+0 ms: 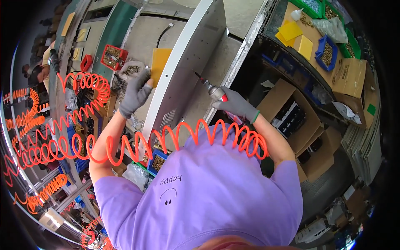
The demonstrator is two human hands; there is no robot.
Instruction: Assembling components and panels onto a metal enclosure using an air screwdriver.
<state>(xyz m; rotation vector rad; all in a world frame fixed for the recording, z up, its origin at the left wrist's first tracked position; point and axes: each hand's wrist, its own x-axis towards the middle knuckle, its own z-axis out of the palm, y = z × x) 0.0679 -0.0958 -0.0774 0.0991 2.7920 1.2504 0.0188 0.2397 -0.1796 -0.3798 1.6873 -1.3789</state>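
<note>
My right hand point(236, 103), in a grey glove, is wrapped round a pneumatic screwdriver point(216, 93). The tool's dark bit points up and left toward a large light-grey metal panel point(183, 68) with small holes and vent slots. The panel stands on edge between my hands. On its left side is my left hand point(136, 92), also gloved, with thumb and fingers drawn together. Its thumb lies beside the lower edge of a yellow sheet point(160, 62); whatever is between the fingers is hidden. A bag of small metal parts point(132, 68) lies close to that hand.
A red coiled air hose point(183, 135) stretches across my front. Screws fill a red bin point(113, 57) at left and a blue bin point(326, 53) at right. Open cartons point(291, 112) stand right of me. Another person point(41, 71) is at far left.
</note>
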